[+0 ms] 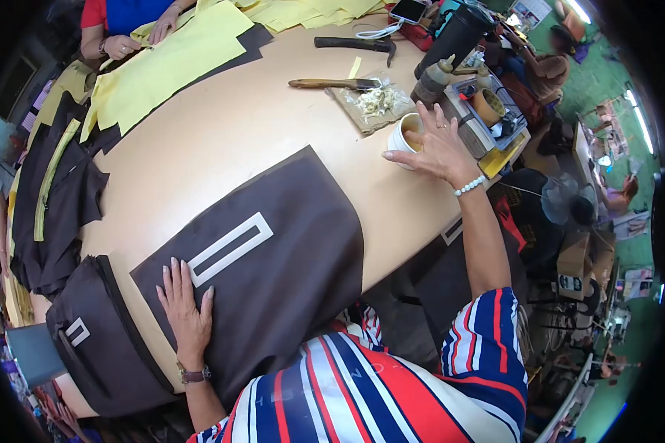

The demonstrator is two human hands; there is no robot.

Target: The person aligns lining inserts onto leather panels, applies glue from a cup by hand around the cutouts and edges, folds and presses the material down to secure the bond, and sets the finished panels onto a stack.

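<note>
My left hand [186,310] lies flat with its fingers stretched out on a dark brown fabric panel [303,214]. Just beyond its fingertips, a pale rectangular frame [230,249] with a long slot rests on the panel. Over at the right, my right hand [440,148] is spread at a white cup [396,142]. Its thumb crosses the cup's near side, and one bent finger seems to dip inside, where something yellowish-brown shows. The other fingers point away, apart from each other. How firmly this hand touches the cup, I cannot tell.
Beyond the cup are a brush [332,84], a hammer [355,44], a board with crumpled plastic [377,103], a bottle [432,80] and a bin of supplies [495,111]. Brown panels [111,347] are stacked left. Another person's hands [122,47] touch yellow sheets [170,66].
</note>
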